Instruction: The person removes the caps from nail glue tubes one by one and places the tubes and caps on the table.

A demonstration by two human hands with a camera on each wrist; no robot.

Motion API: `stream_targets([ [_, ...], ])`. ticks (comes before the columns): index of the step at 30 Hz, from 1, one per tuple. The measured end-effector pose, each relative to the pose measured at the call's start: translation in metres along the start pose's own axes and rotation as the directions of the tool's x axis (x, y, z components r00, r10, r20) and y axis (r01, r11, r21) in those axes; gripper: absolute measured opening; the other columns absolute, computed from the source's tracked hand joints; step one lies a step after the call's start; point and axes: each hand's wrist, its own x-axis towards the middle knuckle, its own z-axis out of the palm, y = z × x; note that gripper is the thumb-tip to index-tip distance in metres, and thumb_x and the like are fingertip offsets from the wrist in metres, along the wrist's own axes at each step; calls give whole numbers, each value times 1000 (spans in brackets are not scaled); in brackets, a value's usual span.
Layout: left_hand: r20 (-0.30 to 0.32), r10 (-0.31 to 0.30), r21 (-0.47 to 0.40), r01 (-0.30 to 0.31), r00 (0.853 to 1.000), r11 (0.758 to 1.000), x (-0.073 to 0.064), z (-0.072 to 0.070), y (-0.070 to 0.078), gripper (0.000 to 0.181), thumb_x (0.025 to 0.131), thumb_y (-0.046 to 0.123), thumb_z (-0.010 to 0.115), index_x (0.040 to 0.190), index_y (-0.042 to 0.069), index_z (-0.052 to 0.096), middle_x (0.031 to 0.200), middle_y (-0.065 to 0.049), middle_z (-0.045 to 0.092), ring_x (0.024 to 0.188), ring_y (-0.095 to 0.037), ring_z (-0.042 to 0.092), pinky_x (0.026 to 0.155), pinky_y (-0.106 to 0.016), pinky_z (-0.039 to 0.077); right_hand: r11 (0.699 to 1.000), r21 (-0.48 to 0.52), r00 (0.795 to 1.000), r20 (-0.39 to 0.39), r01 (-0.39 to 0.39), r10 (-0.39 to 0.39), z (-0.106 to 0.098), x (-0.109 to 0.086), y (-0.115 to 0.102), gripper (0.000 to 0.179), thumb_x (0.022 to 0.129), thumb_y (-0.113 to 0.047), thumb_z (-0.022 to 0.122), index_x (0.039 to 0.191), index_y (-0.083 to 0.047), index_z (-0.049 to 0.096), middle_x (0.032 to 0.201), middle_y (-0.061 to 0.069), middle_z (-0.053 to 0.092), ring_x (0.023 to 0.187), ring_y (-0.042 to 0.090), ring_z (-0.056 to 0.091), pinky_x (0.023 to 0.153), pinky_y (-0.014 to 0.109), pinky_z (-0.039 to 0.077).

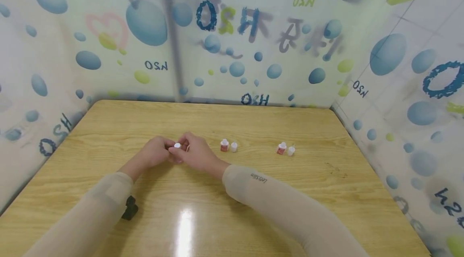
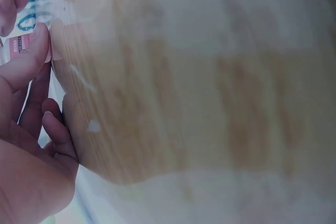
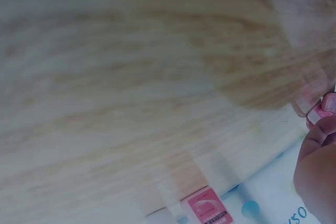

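Observation:
Left of the table's middle, the two hands meet around a small white bottle (image 2: 20, 43) with a pink-red label. My left hand (image 1: 156, 152) holds it, with the thumb against the label in the left wrist view. From the other side my right hand (image 1: 197, 154) grips with curled fingers, and the pink label (image 3: 317, 114) shows between them in the right wrist view. A round white top (image 1: 177, 145) appears between both hands' fingertips. Fingers hide most of the bottle. Nearest on the right stands another red-labelled bottle (image 1: 224, 145), a white cap (image 1: 234, 147) beside it.
Farther right on the wooden table (image 1: 224, 124) are a third red-labelled bottle (image 1: 281, 148) and its neighbouring white cap (image 1: 291, 151). A small dark object (image 1: 130, 208) lies by the left forearm. Patterned walls (image 1: 235, 47) rise behind the table and at its sides.

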Motion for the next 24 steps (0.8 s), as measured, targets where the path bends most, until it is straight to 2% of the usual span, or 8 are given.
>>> stream_targets([
  [6, 6, -6, 12, 6, 1000, 1000, 0, -1, 0, 13, 89, 21, 85, 92, 10, 80, 87, 1, 76, 85, -20, 54, 80, -33, 44, 1000, -10, 1000, -17, -1, 1, 2, 1, -1, 23, 103, -34, 72, 104, -14, 59, 85, -3, 62, 64, 6, 47, 58, 18, 41],
  [12, -5, 12, 41, -12, 1000, 999, 2, -1, 1, 22, 88, 21, 87, 106, 9, 84, 101, -4, 82, 91, -17, 60, 89, -33, 49, 998, -39, 999, -13, 41, -42, -2, 3, -3, 13, 106, -24, 69, 102, -13, 64, 87, -2, 62, 67, 6, 49, 58, 18, 42],
  [16, -14, 33, 43, -32, 999, 999, 1, 0, 1, 23, 87, 20, 88, 107, 8, 84, 101, -5, 82, 91, -16, 61, 88, -34, 51, 993, -72, 996, -6, 93, -93, -3, 5, -2, 7, 106, -16, 67, 107, -10, 71, 90, -1, 63, 75, 4, 53, 65, 16, 45],
  [19, -12, 36, 38, -36, 999, 999, -1, 0, 2, 23, 87, 18, 87, 107, 7, 83, 102, -7, 82, 92, -17, 63, 88, -35, 52, 988, -105, 994, 3, 112, -112, -3, 6, 1, 12, 105, -13, 66, 113, -9, 75, 93, -1, 65, 80, 4, 54, 71, 15, 47],
  [24, -16, 37, 32, -36, 999, 999, -2, 1, 1, 25, 87, 15, 86, 109, 5, 83, 101, -9, 82, 89, -16, 64, 87, -36, 53, 987, -106, 992, 37, 121, -117, -3, 5, 2, 19, 107, -16, 65, 121, -10, 75, 93, -1, 65, 77, 4, 53, 68, 16, 46],
])
